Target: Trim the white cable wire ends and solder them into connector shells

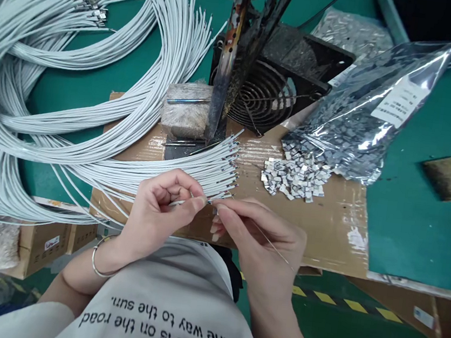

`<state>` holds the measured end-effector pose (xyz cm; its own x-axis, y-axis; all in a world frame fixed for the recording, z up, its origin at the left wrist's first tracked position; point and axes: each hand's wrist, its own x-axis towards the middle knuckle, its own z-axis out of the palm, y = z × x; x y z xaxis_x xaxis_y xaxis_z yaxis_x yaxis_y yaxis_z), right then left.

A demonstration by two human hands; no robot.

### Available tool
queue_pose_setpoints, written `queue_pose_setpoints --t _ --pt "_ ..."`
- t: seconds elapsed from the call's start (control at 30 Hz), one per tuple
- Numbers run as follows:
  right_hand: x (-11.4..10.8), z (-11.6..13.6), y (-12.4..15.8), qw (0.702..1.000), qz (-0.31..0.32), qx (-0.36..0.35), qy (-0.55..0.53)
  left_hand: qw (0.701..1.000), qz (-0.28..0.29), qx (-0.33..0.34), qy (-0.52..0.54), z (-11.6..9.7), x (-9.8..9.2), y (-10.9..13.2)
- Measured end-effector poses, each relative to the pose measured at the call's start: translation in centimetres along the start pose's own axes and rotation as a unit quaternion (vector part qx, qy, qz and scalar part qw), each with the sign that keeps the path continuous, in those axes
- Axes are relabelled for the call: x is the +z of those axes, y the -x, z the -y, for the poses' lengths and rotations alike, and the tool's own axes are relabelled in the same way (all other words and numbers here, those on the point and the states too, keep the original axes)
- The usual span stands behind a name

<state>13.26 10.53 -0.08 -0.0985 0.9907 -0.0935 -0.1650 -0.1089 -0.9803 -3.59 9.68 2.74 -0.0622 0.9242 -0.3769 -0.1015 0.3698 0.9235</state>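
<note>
My left hand [156, 204] is closed in a pinch on the end of a white cable [176, 202], close above the cardboard edge. Fingertip to fingertip with it, my right hand [262, 233] pinches at the cable's tip. A thin silvery wire [271, 245] runs from the right fingers across the palm. Whatever else sits between the fingertips is too small to make out. Just beyond both hands lies a fan of white cable ends [209, 170] with dark tips. A pile of small metal clips [296, 174] is to the right of them.
Large bundles of white cables [133, 120] fill the left. A dark metal stand [225, 66] rises beside a wrapped block [185, 110] and a black fan [267, 92]. A clear bag of metal clips [362, 108] leans at right, near a dirty sponge [450, 178]. Cardboard [324, 229] covers the green table.
</note>
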Motion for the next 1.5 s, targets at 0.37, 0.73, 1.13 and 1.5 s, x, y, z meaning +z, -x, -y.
queue_pose_setpoints --t 0.37,0.73,1.13,1.5 --pt "-0.1 0.2 0.3 0.980 -0.024 -0.142 0.138 1.000 0.003 -0.002 0.007 0.2 0.1 -0.1" --pt "-0.3 -0.1 0.4 0.995 -0.014 -0.066 0.079 0.999 -0.022 0.018 -0.032 -0.1 0.4 0.2" --pt "0.1 -0.2 0.7 0.988 -0.043 -0.105 0.106 0.999 -0.029 0.007 -0.033 -0.1 0.5 -0.1" --pt "-1.4 0.0 0.0 0.835 0.026 -0.407 0.370 0.999 -0.024 -0.008 -0.036 -0.5 0.7 -0.2"
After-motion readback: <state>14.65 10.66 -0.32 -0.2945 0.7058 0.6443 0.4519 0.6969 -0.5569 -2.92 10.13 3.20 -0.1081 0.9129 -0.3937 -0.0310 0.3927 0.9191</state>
